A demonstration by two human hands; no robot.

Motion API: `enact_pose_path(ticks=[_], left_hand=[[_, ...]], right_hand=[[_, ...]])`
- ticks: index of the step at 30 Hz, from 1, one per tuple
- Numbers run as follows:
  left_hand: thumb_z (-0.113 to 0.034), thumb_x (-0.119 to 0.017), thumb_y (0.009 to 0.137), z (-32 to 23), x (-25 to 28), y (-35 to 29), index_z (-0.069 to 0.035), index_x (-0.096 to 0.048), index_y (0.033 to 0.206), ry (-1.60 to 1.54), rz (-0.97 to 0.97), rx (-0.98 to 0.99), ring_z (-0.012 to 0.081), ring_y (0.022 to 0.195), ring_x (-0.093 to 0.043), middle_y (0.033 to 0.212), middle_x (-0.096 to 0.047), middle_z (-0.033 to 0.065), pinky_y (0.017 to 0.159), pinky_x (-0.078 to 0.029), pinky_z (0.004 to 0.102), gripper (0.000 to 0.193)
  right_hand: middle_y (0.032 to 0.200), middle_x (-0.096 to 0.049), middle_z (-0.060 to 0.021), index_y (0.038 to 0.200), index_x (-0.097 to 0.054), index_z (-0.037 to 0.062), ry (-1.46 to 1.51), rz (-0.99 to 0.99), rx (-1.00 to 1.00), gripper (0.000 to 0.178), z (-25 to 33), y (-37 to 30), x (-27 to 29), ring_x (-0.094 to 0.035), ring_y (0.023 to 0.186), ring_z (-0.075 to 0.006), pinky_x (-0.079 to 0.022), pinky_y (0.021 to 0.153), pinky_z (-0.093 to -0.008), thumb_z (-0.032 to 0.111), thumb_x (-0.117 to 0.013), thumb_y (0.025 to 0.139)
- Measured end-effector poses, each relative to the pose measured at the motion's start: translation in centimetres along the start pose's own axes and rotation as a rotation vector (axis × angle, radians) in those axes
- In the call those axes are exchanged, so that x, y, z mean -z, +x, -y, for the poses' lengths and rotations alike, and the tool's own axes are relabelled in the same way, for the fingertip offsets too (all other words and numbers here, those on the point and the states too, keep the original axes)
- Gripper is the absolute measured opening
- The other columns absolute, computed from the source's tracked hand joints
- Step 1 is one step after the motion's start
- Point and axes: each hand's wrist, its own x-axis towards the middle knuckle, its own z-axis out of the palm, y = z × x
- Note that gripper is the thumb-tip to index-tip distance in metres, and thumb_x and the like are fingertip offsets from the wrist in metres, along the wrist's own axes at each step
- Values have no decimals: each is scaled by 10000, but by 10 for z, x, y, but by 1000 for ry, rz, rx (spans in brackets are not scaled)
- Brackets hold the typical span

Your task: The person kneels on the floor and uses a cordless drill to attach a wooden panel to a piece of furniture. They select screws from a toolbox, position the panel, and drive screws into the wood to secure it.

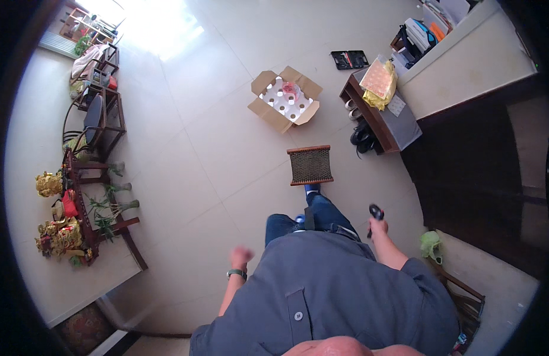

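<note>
My right hand, out to my right at waist height, is closed around a dark handheld tool with a rounded end. The tool's exact kind is unclear. My left hand hangs at my left side, smeared by motion, with a band on the wrist. Its fingers do not show well. In front of my feet stands a low stool with a woven top and wooden rails. Beyond the stool is an open cardboard box of white bottle-like items, with a clear pinkish item on top.
An open black tool case lies on the floor near a shoe rack with shoes and a yellow bag. Along the left wall are chairs, potted plants and gold ornaments. A dark panel stands to the right.
</note>
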Motion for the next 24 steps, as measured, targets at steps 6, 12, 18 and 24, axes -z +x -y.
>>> enact_pose_path(ticks=[6, 12, 18, 24], left_hand=[[-148, -581, 815, 125, 24, 15, -54, -675, 876, 249, -41, 262, 192, 803, -653, 808, -665, 80, 711, -521, 380, 147], [-140, -600, 783, 122, 91, 75, -83, -656, 836, 237, 62, 197, 209, 771, -620, 793, -637, 77, 682, -501, 385, 96], [-132, -619, 752, 98, 211, 166, -112, -638, 795, 125, 26, 78, 225, 738, -587, 777, -609, 73, 652, -481, 390, 51], [-123, -637, 720, 50, 348, 266, -142, -619, 754, -66, -57, -123, 241, 706, -555, 762, -581, 70, 622, -461, 394, 43]], right_hand=[[686, -587, -24, 867, -585, 70, 142, 162, 453, 219, 178, -57, -61, -573, 526, -134, -477, 499, -297, 103, -725, 703], [685, -591, -19, 860, -590, 66, 157, 96, 375, 197, 202, -116, -124, -575, 521, -133, -477, 488, -295, 91, -719, 713], [657, -610, -39, 823, -609, 70, -7, 38, 193, 147, 137, -186, -194, -594, 522, -148, -483, 496, -316, 89, -709, 717], [643, -645, -85, 816, -640, 47, -231, 4, 88, 220, 104, -240, -245, -642, 541, -192, -503, 524, -340, 179, -741, 672]])
